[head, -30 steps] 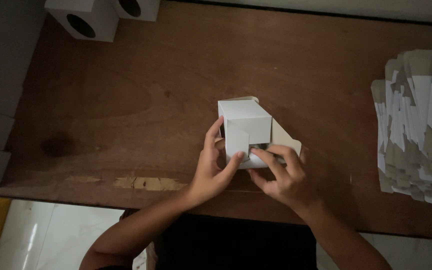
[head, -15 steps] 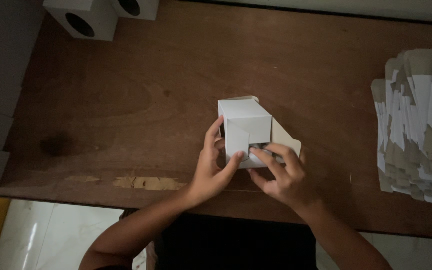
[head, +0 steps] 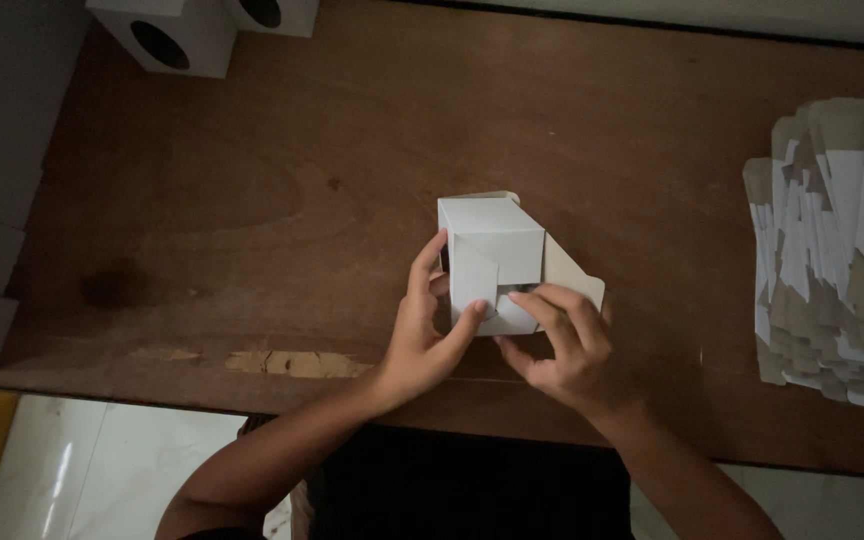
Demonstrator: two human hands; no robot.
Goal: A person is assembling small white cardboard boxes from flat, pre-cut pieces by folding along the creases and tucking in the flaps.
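White carton (head: 492,255), half assembled, stands near the middle of the desk (head: 302,200), close to its near edge. Top face is square and closed by folded flaps; one brown-lined flap (head: 572,280) sticks out to the right, another small tab shows at the far edge.

Left hand (head: 427,335) is clasped on the carton's left side: fingers run up the left wall, thumb presses across the near face. Grip is partly closed around the corner, holding the carton steady.

Right hand (head: 562,345) sits at the carton's near right corner. Fingers are curled over and pressing on a flap at the near face, fingertips touching the card; thumb is tucked under and hidden. The two hands nearly meet at the near face.

Outward: bare brown wood all round the carton, with a dark stain (head: 112,285) to the left and a chipped pale strip (head: 292,362) along the near edge.

Far left corner: two finished white boxes (head: 202,25), each with a round dark hole in one face, well apart from the hands.

Right edge: a fanned stack of flat blanks (head: 842,250), white and brown sides mixed, untouched.

Pale floor (head: 102,470) below the desk's near edge.
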